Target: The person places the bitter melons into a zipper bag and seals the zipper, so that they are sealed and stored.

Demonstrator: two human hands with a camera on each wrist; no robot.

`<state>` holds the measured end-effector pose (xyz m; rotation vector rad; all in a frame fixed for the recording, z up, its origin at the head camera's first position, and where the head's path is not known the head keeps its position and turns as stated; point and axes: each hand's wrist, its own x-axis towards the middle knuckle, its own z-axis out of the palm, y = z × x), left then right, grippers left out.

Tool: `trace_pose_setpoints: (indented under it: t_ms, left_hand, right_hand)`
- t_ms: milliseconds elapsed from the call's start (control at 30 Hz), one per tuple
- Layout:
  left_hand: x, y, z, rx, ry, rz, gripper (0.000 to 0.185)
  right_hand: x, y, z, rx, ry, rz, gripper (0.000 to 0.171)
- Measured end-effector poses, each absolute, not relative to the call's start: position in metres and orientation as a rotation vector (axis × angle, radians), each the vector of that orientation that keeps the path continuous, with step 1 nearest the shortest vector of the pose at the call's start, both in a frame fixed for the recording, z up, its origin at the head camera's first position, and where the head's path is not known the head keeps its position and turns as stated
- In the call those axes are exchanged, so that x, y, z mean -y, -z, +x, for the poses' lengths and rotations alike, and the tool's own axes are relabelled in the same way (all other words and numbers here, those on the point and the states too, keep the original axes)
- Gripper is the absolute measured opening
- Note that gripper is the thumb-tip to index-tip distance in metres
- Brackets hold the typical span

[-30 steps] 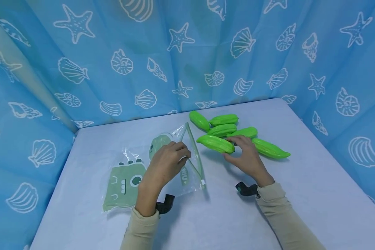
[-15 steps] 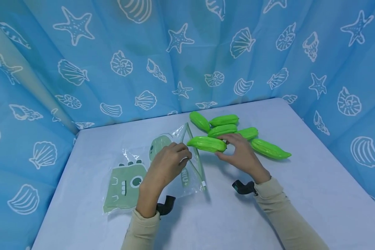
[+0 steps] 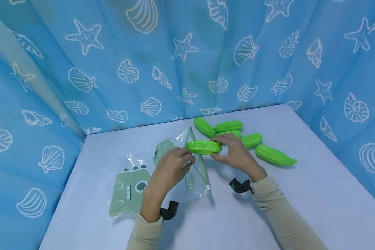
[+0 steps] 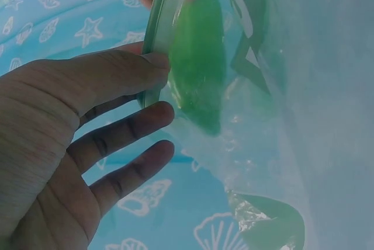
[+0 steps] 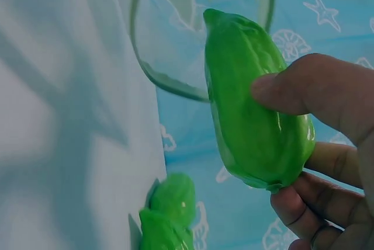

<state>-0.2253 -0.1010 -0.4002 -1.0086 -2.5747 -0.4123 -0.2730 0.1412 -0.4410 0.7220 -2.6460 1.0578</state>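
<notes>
1. Blue curtains printed with shells and starfish wall in the pale table (image 3: 268, 208) seen from my head camera. My left hand (image 3: 172, 166) pinches the green zip rim of the clear dinosaur-print bag (image 3: 134, 184), lifting its mouth. My right hand (image 3: 234, 154) grips one green toy gourd (image 3: 203, 147), its tip right at that mouth. Four more gourds (image 3: 273, 155) lie from twelve to three o'clock of my right hand.
2. Left wrist view: my thumb and forefinger clamp the zip rim (image 4: 159, 34), the other fingers (image 4: 125, 133) hang loose, and the gourd (image 4: 198, 63) shows through the plastic.
3. Right wrist view: thumb (image 5: 292, 89) on top, fingers curled beneath the gourd (image 5: 251, 115), which points at the rim at eleven o'clock.
</notes>
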Motion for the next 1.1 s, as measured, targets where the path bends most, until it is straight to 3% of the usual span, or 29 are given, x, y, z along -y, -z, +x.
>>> trace_pose_setpoints:
  t_ms: [567,1100]
  left_hand:
    - [0.099,0.402,-0.227,2.566,0.396,-1.000,0.018]
    - [0.100,0.403,-0.226,2.570,0.428,-1.001,0.019]
  right_hand:
    - [-0.107,0.432,-0.286,2.695,-0.996,0.878,0.046]
    - [-0.088,0.454,-0.281,2.619,-0.913,1.001,0.042]
